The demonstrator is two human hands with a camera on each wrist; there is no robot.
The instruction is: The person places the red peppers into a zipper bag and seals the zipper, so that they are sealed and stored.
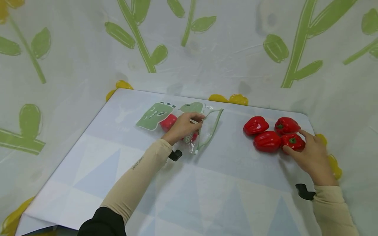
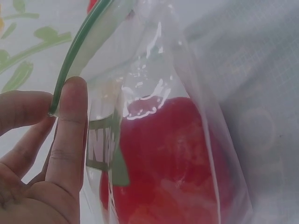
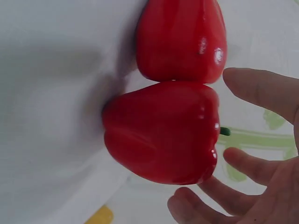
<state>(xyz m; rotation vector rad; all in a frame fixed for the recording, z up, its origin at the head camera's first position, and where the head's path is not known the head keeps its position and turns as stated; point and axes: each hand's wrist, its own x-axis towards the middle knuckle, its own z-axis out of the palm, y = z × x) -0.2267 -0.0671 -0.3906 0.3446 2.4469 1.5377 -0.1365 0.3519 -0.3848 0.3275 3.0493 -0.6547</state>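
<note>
Near the far side of the table, a clear zip bag (image 1: 153, 116) with a green printed cartoon lies with its mouth facing right. A red bell pepper (image 2: 159, 163) shows through its plastic. My left hand (image 1: 184, 126) pinches the bag's green-trimmed edge (image 2: 77, 46) between thumb and finger. To the right, my right hand (image 1: 316, 157) is spread around a red bell pepper (image 1: 292, 142) with a green stem. In the right wrist view, its fingers stand apart around the stem end of that pepper (image 3: 163, 135), not closed on it.
Beside that pepper sit three more red bell peppers, one at the left (image 1: 256, 125), one in front (image 1: 267, 141) and one behind (image 1: 287, 125). The pale table (image 1: 133, 196) with blue triangles ends at a leaf-printed curtain (image 1: 224, 65).
</note>
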